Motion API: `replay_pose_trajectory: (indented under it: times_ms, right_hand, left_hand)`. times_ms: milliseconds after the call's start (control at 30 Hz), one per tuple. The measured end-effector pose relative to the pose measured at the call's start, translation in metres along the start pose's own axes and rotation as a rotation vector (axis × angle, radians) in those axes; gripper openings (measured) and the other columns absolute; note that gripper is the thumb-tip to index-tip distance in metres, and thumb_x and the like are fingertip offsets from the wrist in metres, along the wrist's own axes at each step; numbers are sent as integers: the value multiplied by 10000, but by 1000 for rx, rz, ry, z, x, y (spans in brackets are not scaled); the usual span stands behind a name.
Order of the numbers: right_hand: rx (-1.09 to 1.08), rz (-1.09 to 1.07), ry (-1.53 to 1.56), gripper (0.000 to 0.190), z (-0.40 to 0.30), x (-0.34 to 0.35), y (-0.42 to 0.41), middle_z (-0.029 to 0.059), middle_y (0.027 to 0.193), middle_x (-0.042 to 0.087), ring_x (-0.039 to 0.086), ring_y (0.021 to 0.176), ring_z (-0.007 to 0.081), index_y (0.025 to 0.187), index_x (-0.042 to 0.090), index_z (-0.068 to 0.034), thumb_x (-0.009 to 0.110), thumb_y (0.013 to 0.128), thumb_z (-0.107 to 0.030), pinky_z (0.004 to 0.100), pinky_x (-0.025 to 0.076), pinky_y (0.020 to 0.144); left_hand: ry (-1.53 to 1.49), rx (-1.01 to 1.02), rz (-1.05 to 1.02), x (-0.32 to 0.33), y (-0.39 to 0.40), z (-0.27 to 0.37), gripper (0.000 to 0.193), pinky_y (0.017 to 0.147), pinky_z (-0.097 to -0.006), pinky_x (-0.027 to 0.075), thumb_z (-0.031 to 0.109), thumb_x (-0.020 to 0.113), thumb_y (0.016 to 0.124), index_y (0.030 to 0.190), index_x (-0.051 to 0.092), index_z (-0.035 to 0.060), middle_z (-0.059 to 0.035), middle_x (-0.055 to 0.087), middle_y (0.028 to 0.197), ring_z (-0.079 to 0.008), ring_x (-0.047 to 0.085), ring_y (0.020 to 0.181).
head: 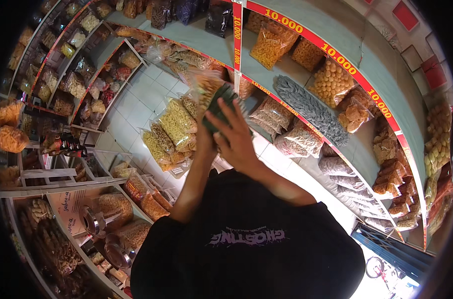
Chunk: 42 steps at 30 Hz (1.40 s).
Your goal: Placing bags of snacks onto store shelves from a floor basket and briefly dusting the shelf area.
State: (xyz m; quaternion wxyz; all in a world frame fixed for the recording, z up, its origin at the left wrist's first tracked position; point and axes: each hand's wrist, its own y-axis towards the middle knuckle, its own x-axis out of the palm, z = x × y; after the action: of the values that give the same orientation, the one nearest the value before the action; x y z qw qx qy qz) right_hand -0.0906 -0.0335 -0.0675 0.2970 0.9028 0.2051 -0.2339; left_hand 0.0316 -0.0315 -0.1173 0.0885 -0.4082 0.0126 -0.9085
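A clear plastic bag of yellow-orange snacks is held up in front of the chest. My left hand grips it from the left side, its fingers mostly hidden behind the bag and a dark green item. Over that dark green item, apparently a folded cloth, lies my right hand with its fingers spread, pressing it against the bag. Below them, filled bags of pale yellow snacks and narrower bags of brown snacks stand together in a light plastic basket on the tiled floor.
A shelf with red price strips curves along the right, bearing snack bags and a grey fluffy duster. More stocked shelves stand at the left. Lidded clear jars sit at the lower left, beside red-printed snack bags.
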Motion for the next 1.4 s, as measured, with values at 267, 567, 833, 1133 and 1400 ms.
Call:
replay_pose_trajectory:
  times_ms: [267,567,833,1133,1400]
  right_hand:
    - [235,-14,1064,769,15,26,13,125,1452,234,270,1325,222,1449,153,-82,622,843,-160,339,252,1061]
    - [613,70,1527,571,47,12,-1,122,1222,547,566,1078,241,1338,371,-49,559,888,-346,388,464,933]
    - [774,82,970,430,5,-7,24,64,1279,495,502,1110,131,1378,376,-92,398,985,-265,288,419,938]
    - [5,-18,-491,582,-45,15,20,81,1447,306,184,1361,378,1285,492,-249,644,748,-87,564,244,1044]
    - [98,339,-584,528,-27,-28,54,69,1439,328,230,1344,380,1263,515,-257,627,759,-147,618,230,1018]
  left_hand:
    - [671,301,134,46,-28,76,595,1029,-345,328,327,402,935,1429,243,34,-143,317,1439,-234,392,1266]
    - [640,255,124,-30,-6,82,683,955,-355,373,421,524,879,1431,258,120,-123,377,1397,-259,444,1206]
    - [-73,-10,154,-76,17,29,505,951,-363,420,422,469,919,1257,465,47,-96,565,1198,-229,538,1097]
    - [-117,-306,-171,-12,29,59,630,904,-397,491,551,357,922,1326,391,69,-119,516,1268,-258,558,1090]
    - [162,-284,-407,19,5,37,571,1042,-338,347,375,289,991,1445,112,78,-91,224,1457,-196,308,1308]
